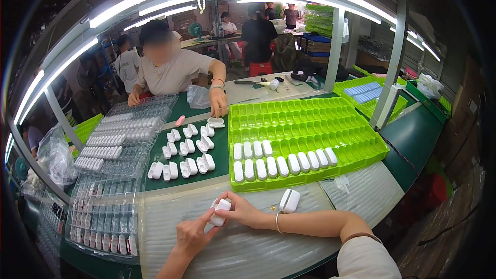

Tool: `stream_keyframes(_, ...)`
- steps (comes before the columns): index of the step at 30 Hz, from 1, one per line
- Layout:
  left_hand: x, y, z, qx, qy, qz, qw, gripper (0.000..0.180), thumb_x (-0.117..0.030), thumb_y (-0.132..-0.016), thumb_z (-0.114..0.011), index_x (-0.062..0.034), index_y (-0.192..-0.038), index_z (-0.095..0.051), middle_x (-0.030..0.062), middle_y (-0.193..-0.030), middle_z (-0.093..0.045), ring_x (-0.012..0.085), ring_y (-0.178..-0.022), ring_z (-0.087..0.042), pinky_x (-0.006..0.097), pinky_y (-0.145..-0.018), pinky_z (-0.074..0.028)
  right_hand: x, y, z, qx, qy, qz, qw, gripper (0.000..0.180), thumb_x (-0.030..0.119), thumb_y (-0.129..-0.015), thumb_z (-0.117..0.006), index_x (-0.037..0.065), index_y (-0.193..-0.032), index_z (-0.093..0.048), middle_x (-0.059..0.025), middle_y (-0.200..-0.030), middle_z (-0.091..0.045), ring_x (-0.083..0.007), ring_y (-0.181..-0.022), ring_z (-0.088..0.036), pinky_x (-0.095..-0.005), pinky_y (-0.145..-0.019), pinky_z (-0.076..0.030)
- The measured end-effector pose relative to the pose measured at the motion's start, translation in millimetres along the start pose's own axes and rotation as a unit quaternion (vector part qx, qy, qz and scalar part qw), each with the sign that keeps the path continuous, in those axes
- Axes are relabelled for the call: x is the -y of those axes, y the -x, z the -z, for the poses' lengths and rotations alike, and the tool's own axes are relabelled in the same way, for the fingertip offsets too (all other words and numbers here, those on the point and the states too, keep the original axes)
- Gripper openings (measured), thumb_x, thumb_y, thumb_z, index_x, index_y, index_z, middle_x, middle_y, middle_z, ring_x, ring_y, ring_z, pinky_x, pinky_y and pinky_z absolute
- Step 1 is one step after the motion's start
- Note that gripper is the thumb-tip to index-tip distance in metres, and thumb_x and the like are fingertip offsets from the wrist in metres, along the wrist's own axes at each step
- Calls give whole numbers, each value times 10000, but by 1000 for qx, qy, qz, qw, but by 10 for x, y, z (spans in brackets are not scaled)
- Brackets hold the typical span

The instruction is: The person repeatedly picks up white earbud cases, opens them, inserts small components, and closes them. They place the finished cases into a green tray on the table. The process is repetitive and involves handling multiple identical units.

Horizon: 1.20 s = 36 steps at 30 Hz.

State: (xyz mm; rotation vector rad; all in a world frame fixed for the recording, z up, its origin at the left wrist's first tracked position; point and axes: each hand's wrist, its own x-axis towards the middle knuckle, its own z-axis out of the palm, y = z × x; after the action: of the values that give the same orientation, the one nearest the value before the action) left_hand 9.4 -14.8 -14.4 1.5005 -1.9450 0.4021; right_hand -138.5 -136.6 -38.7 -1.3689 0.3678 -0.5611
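Observation:
Between both my hands is a small white earbud case, raised just above the padded mat. My left hand is closed around its near side, with the fingers on its edge. My right hand pinches it from the right. Another white earbud case rests on the mat beyond my right wrist. Several opened white cases stand in loose rows on the green table, ahead and to the left. A bright green tray in front of me holds closed white cases in its two nearest rows.
Clear plastic trays with small white parts run along the left side. A co-worker's hand reaches to the opened cases, near a pink piece. A metal post rises at the right. A further green tray holds bluish parts.

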Motion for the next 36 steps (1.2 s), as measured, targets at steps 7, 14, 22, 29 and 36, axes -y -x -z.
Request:
stream_keyframes(7,-14,-15,-24,-40,16,-10,999,531,-210,-581,-819,-117,-1029,-551,-13,-716,-645,110,-410,-496,247,-407,-394,13,25,2,4,6,7,1000,385,243,-822,-673,28,-1051,-451,-115,-913,-596,-158,-763,-614,-258,-579,-522)
stream_keyframes(14,-8,-21,-13,-22,23,8,999,543,-186,-573,-817,-109,-1050,-569,-12,-736,-638,106,-410,-497,243,-411,-400,18,6,-2,9,0,5,1000,373,229,-823,-672,29,-1036,-440,-118,-913,-598,-164,-770,-618,-259,-580,-525)
stream_keyframes(22,-27,-55,17,-17,10,-2,1000,536,-180,-581,-810,-104,-1056,-574,-5,-741,-631,105,-428,-507,239,-415,-395,6,9,6,11,1,15,1000,376,231,-826,-669,31,-1041,-434,-122,-916,-601,-167,-779,-620,-258,-578,-528)
stream_keyframes(29,2,-17,-9,-6,13,10,1000,645,-182,-544,-805,-139,-1142,-567,18,-757,-635,165,-490,-560,278,-423,-396,2,-4,1,2,3,17,1000,374,225,-824,-672,34,-1035,-428,-122,-920,-599,-167,-797,-620,-255,-578,-528)
stream_keyframes(36,19,-10,-5,-14,-5,-6,1000,615,-191,-547,-803,-141,-1126,-601,12,-687,-650,154,-449,-543,267,-411,-382,-32,-17,10,2,2,11,1000,367,218,-827,-668,35,-1031,-424,-121,-912,-595,-163,-785,-618,-256,-581,-528)
